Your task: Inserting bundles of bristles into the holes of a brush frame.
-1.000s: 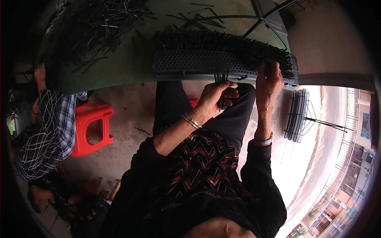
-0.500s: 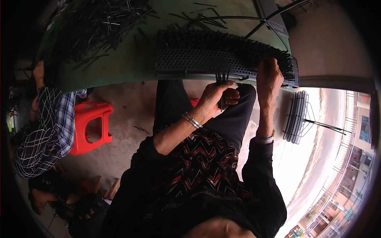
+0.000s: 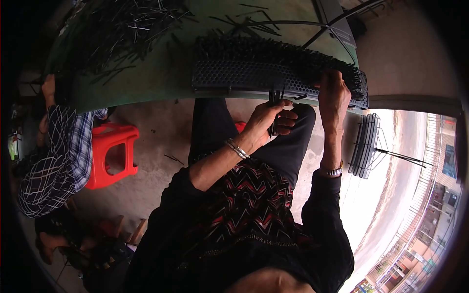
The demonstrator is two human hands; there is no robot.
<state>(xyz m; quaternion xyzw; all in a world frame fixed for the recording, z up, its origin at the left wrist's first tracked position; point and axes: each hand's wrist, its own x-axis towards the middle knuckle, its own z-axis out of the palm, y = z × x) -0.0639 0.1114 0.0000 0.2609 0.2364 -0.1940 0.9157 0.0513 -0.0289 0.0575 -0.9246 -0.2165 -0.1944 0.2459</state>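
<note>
A long black panel [image 3: 229,74] with rows of round holes lies along the table's near edge. Short dark strips [image 3: 259,50] stand densely upright along its far side, like bristles. My left hand [image 3: 264,119] is closed around a small bunch of thin black strips [image 3: 276,94], whose ends stick up just in front of the panel. At the panel's right part, my right hand [image 3: 335,100] has its fingers pinched together against the holes and bristles. Whatever sits between those fingertips is hidden.
A heap of loose black strips [image 3: 132,34] covers the green table [image 3: 161,78] at far left. Thin black rods [image 3: 325,24] arch over the panel's back. A red stool [image 3: 132,141] stands left, beside a person in a checked sleeve [image 3: 80,151]. A slatted rack [image 3: 365,146] is at right.
My right hand has shifted very slightly to the right along the panel. My left hand, still on the bunch of strips, has barely moved to the right.
</note>
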